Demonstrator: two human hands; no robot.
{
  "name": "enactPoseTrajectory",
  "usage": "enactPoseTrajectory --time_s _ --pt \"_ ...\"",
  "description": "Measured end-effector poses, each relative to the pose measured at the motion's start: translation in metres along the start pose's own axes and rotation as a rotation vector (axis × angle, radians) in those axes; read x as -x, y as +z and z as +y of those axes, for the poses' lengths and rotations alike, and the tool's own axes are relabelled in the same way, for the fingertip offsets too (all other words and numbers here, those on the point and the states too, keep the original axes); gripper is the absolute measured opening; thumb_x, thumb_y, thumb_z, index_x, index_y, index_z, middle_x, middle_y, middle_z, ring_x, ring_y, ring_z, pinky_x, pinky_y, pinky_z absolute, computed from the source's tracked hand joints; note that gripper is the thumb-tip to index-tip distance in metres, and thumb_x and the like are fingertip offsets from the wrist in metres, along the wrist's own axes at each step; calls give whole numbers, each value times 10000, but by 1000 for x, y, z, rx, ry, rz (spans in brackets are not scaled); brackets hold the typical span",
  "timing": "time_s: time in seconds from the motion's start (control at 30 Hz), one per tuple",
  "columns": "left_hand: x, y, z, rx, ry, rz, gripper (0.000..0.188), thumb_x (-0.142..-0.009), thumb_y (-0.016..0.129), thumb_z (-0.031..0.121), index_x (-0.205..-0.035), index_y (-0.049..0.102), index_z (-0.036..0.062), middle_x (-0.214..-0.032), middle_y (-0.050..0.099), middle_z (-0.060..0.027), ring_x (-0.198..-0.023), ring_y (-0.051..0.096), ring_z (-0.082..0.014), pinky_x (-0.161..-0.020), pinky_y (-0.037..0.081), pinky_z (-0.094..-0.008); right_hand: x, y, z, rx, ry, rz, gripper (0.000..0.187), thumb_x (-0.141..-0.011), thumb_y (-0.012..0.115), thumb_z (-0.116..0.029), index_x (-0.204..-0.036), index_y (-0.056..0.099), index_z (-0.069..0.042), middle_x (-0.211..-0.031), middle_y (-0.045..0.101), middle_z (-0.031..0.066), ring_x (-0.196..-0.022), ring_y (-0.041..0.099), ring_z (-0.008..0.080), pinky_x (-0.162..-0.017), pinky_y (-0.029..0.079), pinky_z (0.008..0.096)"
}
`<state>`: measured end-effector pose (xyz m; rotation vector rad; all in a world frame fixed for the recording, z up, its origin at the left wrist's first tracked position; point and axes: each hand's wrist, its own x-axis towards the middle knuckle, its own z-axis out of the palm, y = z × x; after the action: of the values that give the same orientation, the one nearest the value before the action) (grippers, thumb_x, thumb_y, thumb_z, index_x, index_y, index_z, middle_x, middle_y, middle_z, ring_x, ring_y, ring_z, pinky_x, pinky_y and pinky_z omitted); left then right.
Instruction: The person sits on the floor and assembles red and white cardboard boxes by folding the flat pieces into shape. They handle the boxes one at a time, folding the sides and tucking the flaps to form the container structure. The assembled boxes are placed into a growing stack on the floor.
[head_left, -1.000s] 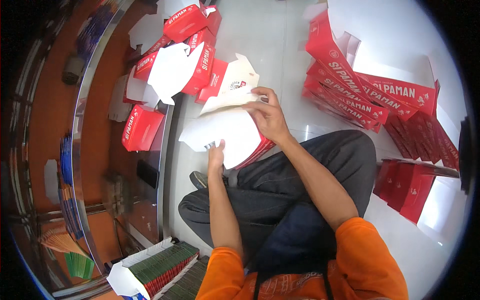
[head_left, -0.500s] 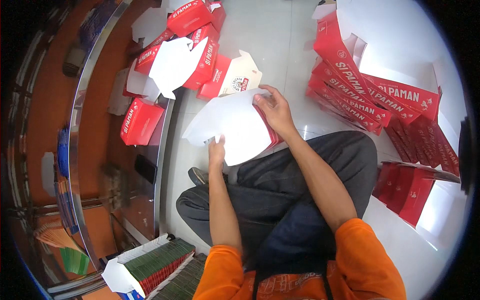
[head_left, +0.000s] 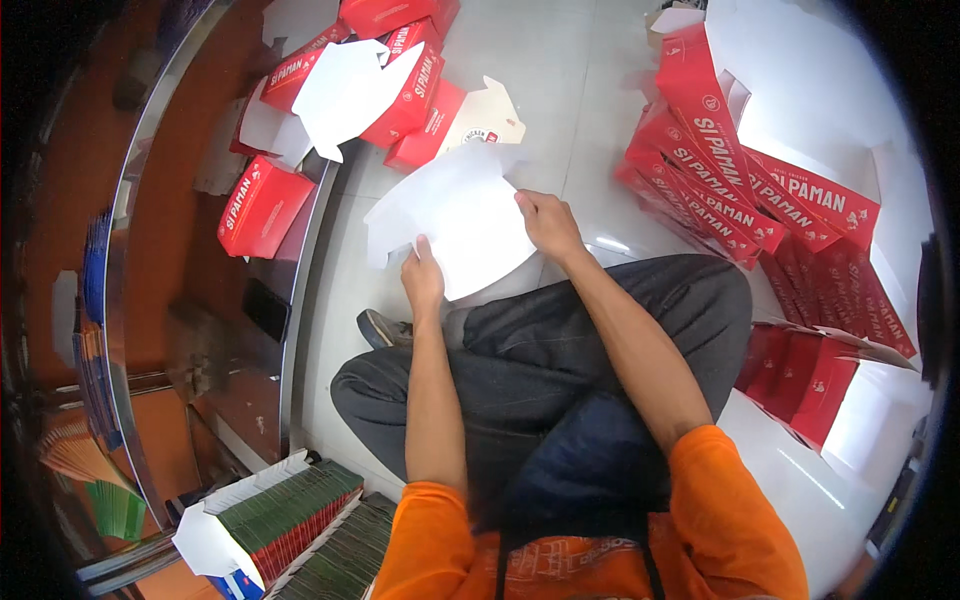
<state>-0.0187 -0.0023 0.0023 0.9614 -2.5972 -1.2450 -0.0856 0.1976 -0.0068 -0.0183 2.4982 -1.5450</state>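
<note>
Between my hands, above my crossed legs, I hold a paperboard food box (head_left: 468, 225) with its white inside facing up. My left hand (head_left: 424, 280) pinches its near left edge, thumb on top. My right hand (head_left: 550, 228) grips its right edge with the fingers curled underneath. The underside of the box is hidden. Just beyond it a red box with a cream flap (head_left: 488, 115) lies on the floor, next to a loose heap of folded red boxes (head_left: 410, 105).
At right, stacks of flat red box blanks (head_left: 700, 170) lean together, and more stand in a white carton (head_left: 880, 420). A metal-edged counter (head_left: 300, 270) at left bears a red box (head_left: 262, 208) and a dark phone (head_left: 266, 308). Packed green-edged sheets (head_left: 290, 515) sit lower left.
Both hands have moved slightly up with the box. The red side that showed at its right is out of sight now, and the white inside lies more squarely upward.
</note>
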Motion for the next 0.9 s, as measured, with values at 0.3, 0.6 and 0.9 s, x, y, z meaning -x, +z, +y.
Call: enactPoseTrajectory --time_s 0.3,0.6,0.9 --pt "-103 5 -158 -389 481 45 386 -923 406 157 -1178 588 -70 -1131 614 -283 -1075 582 -402 -971 423 -424 -15 41 3 341 -113 82 227 -864 453 -145 -856 661 -54 -860 662 218 -836 649 393 -752 517 491" --pt "-52 34 -53 -68 205 -87 503 -912 471 313 -1176 568 -105 -1198 590 -273 -1114 559 -383 -963 412 -402 25 -7 9 181 -331 450 340 -938 478 -214 -1219 534 -30 -1000 636 178 -1022 592 350 -922 457 446" --pt "-103 29 -148 223 111 -201 598 -779 512 86 -1321 392 -138 -1248 539 -296 -1157 533 -353 -1022 383 -375 306 -242 -122 109 -204 100 226 -892 609 -145 -1076 667 -27 -1015 691 122 -895 682 243 -769 535 367"
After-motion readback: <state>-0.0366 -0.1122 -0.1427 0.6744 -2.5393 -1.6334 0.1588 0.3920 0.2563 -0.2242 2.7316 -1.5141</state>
